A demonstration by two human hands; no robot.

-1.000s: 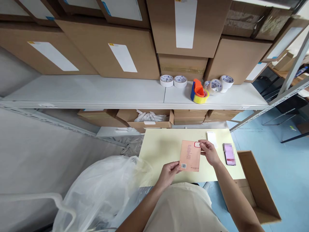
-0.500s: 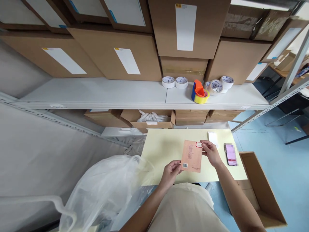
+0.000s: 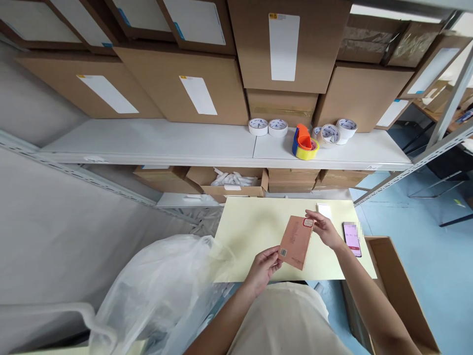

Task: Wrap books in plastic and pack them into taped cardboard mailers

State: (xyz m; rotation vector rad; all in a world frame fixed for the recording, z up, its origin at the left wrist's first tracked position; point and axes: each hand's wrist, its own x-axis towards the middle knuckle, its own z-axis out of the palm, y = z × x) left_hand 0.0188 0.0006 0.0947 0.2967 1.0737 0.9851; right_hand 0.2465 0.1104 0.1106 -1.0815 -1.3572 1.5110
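A thin pink booklet (image 3: 296, 242) is held tilted above the pale yellow tabletop (image 3: 244, 231). Its visible side bears lines of print, a barcode at the lower left and a red-bordered white sticker (image 3: 308, 223) at the top right corner. My left hand (image 3: 263, 268) pinches the booklet's lower left edge between thumb and fingers. At the opposite upper corner, beside the sticker, the fingers of my right hand (image 3: 325, 230) grip the edge; the part behind the booklet is hidden.
A phone (image 3: 352, 239) and a white item (image 3: 324, 210) lie on the table's right side. An open carton (image 3: 399, 291) stands at the right, a translucent plastic bag (image 3: 158, 286) at the left. Tape rolls (image 3: 278, 128) and an orange-blue tape dispenser (image 3: 305, 143) sit on the shelf (image 3: 166, 143).
The booklet has turned clockwise and tilted, with its lower edge a little lower. My right hand has shifted slightly along its upper right corner; my left hand keeps its hold.
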